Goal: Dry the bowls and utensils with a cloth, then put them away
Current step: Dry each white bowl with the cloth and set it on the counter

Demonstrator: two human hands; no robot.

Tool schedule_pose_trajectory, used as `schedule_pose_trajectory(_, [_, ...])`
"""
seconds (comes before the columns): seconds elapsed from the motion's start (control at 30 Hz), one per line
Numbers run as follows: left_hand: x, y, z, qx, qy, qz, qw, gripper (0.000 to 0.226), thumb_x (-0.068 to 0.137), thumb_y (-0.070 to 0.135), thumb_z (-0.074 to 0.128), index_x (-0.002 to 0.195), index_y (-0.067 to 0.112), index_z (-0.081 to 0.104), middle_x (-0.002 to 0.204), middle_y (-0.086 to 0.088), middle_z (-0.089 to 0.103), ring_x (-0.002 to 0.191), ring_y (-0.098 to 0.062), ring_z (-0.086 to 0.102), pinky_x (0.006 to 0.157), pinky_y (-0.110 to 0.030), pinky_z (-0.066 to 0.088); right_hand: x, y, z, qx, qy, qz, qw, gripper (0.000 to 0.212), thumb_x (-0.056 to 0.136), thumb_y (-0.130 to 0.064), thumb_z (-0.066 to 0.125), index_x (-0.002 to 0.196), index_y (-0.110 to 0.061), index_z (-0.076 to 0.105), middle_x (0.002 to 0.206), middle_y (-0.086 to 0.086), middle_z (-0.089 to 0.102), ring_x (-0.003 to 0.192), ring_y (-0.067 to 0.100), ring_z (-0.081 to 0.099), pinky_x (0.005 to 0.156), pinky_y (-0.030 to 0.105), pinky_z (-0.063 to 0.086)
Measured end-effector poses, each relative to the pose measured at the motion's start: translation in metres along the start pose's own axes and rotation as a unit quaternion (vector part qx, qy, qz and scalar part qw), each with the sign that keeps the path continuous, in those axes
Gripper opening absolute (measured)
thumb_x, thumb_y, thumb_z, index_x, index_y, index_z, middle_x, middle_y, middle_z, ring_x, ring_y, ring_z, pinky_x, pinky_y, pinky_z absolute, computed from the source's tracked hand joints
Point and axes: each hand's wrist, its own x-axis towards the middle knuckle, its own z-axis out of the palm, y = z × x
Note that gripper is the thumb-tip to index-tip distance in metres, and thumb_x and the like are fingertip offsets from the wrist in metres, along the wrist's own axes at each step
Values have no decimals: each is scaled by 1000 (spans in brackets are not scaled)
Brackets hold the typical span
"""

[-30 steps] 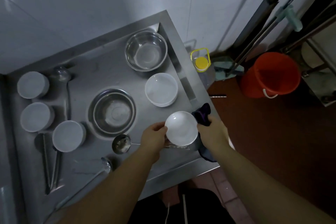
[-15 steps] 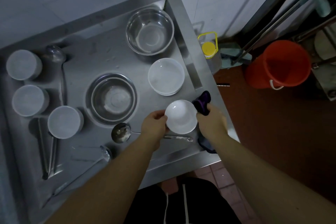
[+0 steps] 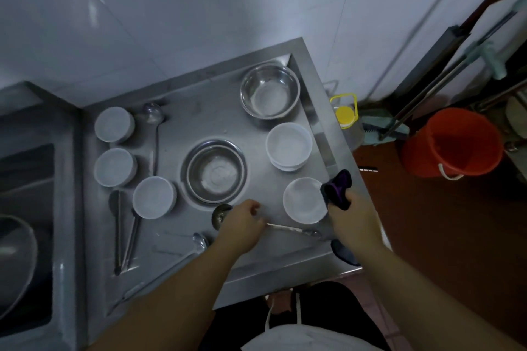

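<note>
The right hand (image 3: 349, 216) grips a dark cloth (image 3: 336, 189) and, with it, the right rim of a white bowl (image 3: 305, 200) held over the near right corner of the steel counter (image 3: 199, 111); more of the cloth hangs below the wrist. The left hand (image 3: 242, 222) is apart from the bowl, fingers loosely curled and holding nothing, hovering over a ladle (image 3: 221, 215) whose thin handle runs right along the counter under the bowl.

Behind the held bowl sits a stack of white bowls (image 3: 288, 146), and behind that, in the far right corner, a steel bowl (image 3: 270, 93). A second steel bowl (image 3: 216, 171) stands in the middle of the counter. On the left are three white bowls turned upside down – one at the back (image 3: 114, 124), one in the middle (image 3: 114, 167), one nearest (image 3: 154, 197). A long ladle (image 3: 154, 122) lies beside the back two, tongs (image 3: 122, 236) lie near the front left, and another ladle (image 3: 171, 262) lies slantwise at the front edge.

Off the counter to the right – a bottle with a yellow cap (image 3: 345, 117) and an orange bucket (image 3: 452, 142) on the floor
</note>
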Motion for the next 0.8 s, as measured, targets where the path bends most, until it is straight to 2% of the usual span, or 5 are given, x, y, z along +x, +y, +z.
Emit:
schedule_pose_trajectory(0.23, [-35, -47, -41, 67, 42, 10, 997, 34, 98, 33, 60, 131, 26, 64, 130, -2, 68, 113, -23, 66, 91, -36, 52, -37, -52, 34, -93, -91, -110, 985, 24, 93, -13, 65, 72, -21, 54, 68, 3, 54, 61, 22, 53, 54, 32, 34])
schedule_pose_trajectory(0.3, [-42, -68, -54, 67, 54, -9, 996, 34, 97, 36, 58, 129, 27, 65, 130, -3, 68, 112, -24, 66, 91, -36, 52, -42, -70, 50, -123, -131, -147, 973, 17, 93, -13, 64, 79, -19, 57, 77, 5, 58, 70, 23, 58, 60, 35, 40])
schedule_pose_trajectory(0.4, [-48, -107, -73, 60, 57, -41, 996, 45, 99, 34, 59, 143, 25, 58, 143, -3, 61, 126, -23, 61, 101, -36, 50, -51, -95, 80, -192, -168, -210, 944, 11, 91, -15, 65, 88, -22, 57, 91, 5, 59, 77, 23, 59, 64, 36, 43])
schedule_pose_trajectory(0.57, [-46, -166, -105, 68, 55, -68, 994, 53, 100, 35, 64, 150, 23, 51, 149, -5, 56, 132, -24, 57, 110, -41, 48, -61, -127, 135, -275, -197, -274, 900, 11, 93, -22, 62, 103, -24, 65, 98, -3, 52, 77, 18, 50, 60, 29, 33])
schedule_pose_trajectory(0.8, [-16, -234, -152, 93, 41, -58, 993, 34, 102, 23, 56, 134, 14, 61, 134, -10, 64, 118, -30, 65, 97, -43, 56, -78, -171, 214, -329, -192, -264, 886, 25, 94, -18, 62, 118, -21, 68, 119, 2, 61, 92, 21, 60, 71, 30, 41])
